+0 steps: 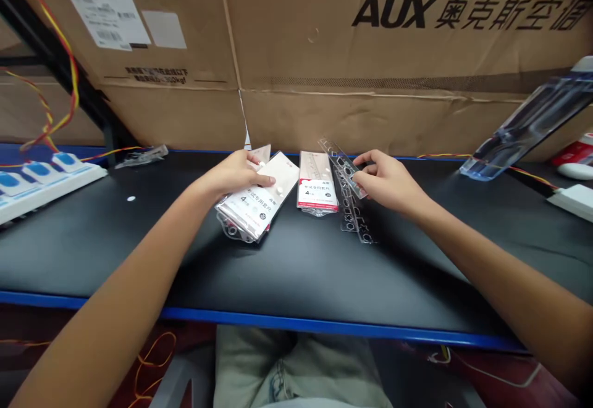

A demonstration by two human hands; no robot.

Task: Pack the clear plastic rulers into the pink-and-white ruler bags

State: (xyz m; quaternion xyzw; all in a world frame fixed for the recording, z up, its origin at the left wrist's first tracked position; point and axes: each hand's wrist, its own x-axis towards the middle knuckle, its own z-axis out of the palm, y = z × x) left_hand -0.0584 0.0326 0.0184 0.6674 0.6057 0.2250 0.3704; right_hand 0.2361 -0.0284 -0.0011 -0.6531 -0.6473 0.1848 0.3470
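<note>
My left hand (243, 172) is closed on a small stack of ruler set packets (254, 207), white with printed labels and clear lower ends, tilted on the black table. Just right of the stack lies another ruler set packet (317, 181) with a red-and-white label. My right hand (382, 176) pinches a clear template ruler (343, 164) with cut-out shapes, its far end slanting up to the left. Under and below it, more clear template rulers (356, 216) rest on the table.
A large cardboard box (296, 44) stands along the back of the table (296, 278). A white power strip (50, 186) is at the left, with red-yellow wires. At the right are a leaning clear plastic container (523, 124) and a white device (574, 201).
</note>
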